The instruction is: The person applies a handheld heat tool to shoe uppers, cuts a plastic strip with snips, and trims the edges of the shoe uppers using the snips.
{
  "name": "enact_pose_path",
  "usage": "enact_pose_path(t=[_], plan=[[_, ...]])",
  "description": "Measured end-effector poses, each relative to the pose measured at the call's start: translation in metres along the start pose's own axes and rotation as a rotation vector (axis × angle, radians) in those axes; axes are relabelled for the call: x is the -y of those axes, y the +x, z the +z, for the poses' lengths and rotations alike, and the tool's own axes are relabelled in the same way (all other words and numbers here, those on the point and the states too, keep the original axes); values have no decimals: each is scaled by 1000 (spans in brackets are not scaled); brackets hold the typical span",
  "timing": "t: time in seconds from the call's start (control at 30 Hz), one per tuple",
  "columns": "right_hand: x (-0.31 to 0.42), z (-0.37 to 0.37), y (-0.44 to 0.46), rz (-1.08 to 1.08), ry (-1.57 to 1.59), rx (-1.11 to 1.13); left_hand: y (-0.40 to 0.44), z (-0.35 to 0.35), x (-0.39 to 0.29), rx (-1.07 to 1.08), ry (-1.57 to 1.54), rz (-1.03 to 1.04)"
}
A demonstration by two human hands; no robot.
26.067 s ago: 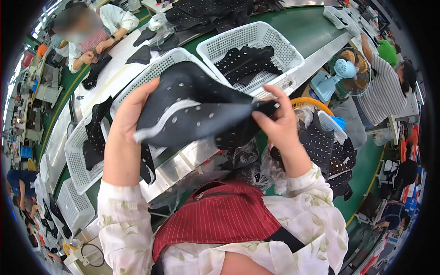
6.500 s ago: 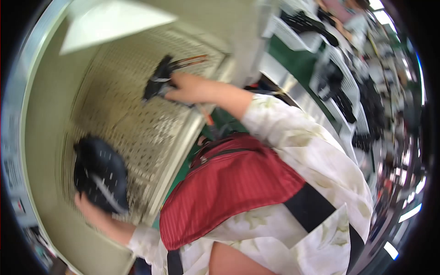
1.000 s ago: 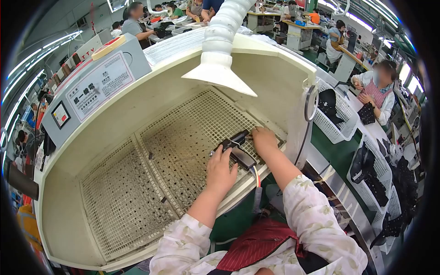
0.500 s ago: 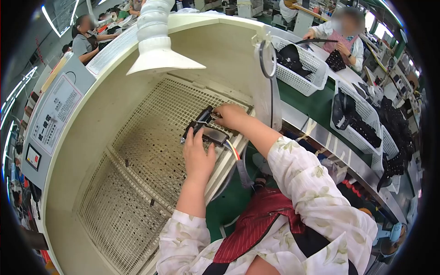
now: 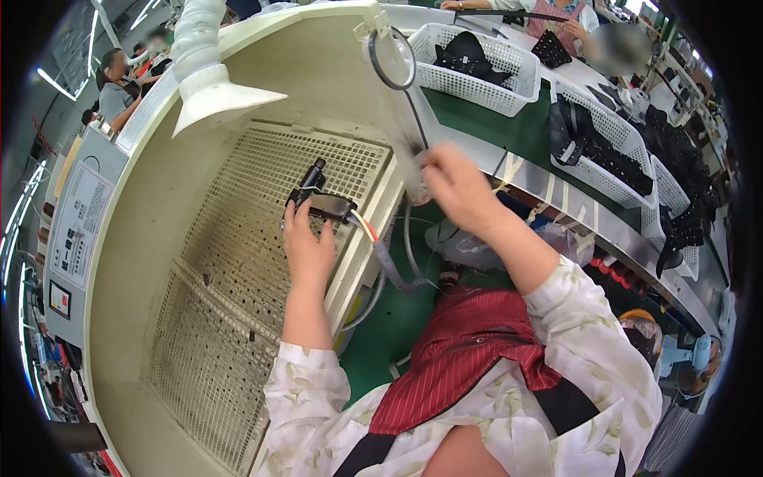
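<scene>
A black handheld device (image 5: 327, 207) with coloured wires and a grey cable sleeve lies on the perforated grid (image 5: 254, 159) of the cream booth. My left hand (image 5: 308, 246) rests its outstretched fingertips on the near end of the device, thumb apart. To the right, at the booth's edge, a clear plastic bag (image 5: 404, 131) hangs with a black cord loop against it. My right hand (image 5: 457, 187) is at the lower end of this bag, its fingers curled in around the plastic. Motion blur softens the fingertips, and part of the grip is hidden.
A white flared hose (image 5: 218, 95) hangs over the booth. White baskets (image 5: 477, 67) with black perforated pieces stand along the green conveyor (image 5: 461, 119) at right. A co-worker (image 5: 556, 20) handles black pieces beyond it. A grey cable (image 5: 389, 266) drops past the booth's front edge.
My right hand has left the black device and moved right to the hanging plastic bag. My left hand stays on the device. The view has shifted right.
</scene>
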State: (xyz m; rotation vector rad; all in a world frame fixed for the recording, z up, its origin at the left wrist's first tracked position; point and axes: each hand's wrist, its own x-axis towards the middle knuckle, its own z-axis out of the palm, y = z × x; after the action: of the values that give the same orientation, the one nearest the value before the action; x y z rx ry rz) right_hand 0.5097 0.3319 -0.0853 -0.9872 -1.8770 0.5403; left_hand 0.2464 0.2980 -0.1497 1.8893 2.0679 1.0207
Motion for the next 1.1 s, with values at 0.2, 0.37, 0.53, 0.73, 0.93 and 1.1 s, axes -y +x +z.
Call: enact_pose_path(t=[0.2,0.37,0.53,0.73,0.93,1.1], plan=[[-24,-31,34,531,792,-297,0,-3,0,-34,67,-34],[-33,-5,63,652,733,-230,-3,-5,9,-82,24,-118],[-26,4,40,636,597,-76,-7,-6,18,-208,5,-150],[-24,-48,-53,521,353,84,-12,-4,33,-462,-135,-90],[-35,-122,-194,562,186,241,-100,31,-75,-294,-434,47],[-23,-167,-291,818,172,162,-185,96,-159,679,-860,21]])
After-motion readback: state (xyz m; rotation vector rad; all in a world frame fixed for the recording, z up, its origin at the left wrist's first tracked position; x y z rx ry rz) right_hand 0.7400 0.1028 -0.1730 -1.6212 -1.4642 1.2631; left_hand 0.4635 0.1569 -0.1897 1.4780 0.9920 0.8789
